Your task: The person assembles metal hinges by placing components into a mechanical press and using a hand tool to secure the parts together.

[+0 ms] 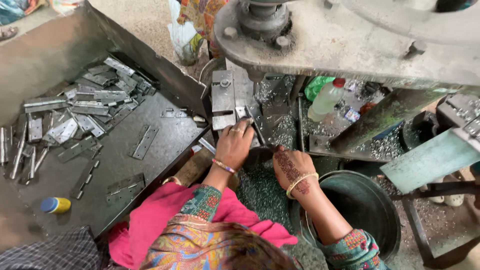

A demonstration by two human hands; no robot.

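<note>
- You are reaching your left hand (234, 145) forward, wrist bent and fingers curled down onto a small flat grey metal piece (246, 116) lying on the steel bed of the grey press machine (320, 40); whether the fingers are actually pinching it, the view is not showing.
- You are resting your right hand (291, 167), back facing up, just beside the left, fingers tucked under and hidden, so its grip cannot be told.
- Both forearms are angling up from your lap, over a heap of fine metal shavings (262, 192).
- A dark round metal tub (365, 207) is sitting under your right forearm.
- Flat grey steel hinges (85, 112) are lying piled in the dark sheet-metal tray (165, 145) to your left.
</note>
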